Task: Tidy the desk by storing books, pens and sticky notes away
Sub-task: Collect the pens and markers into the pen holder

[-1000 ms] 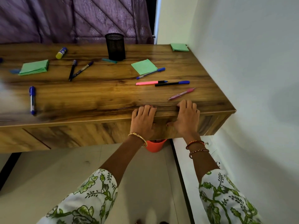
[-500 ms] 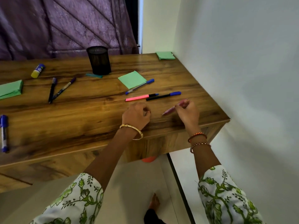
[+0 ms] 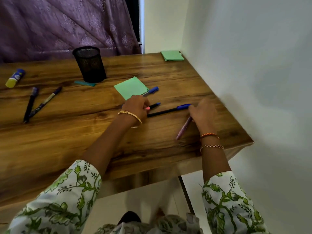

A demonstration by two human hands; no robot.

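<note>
**Pens being gathered, cup still waiting**

Both hands have pushed further onto the desk (image 3: pixel 84 132) since a moment ago. Then the left hand (image 3: pixel 135 107) was a fist short of the pens; now it curls round the pink pen (image 3: pixel 148 108), whose dark, blue-tipped end pokes out beyond the knuckles. Meanwhile the right hand (image 3: pixel 202 114) has lifted the mauve pen (image 3: pixel 183 128) in a pinch, its free end slanting down toward the wood, and its fingertips reach the blue cap of the black pen (image 3: pixel 167 110).

So this looks like the pen-collecting step. Next, I'd guess, the right hand takes the black pen too, then both carry their load to the mesh cup (image 3: pixel 89 64) behind. Other pens, a glue stick (image 3: pixel 15 78) and green sticky notes (image 3: pixel 130 87) still lie scattered about.
</note>
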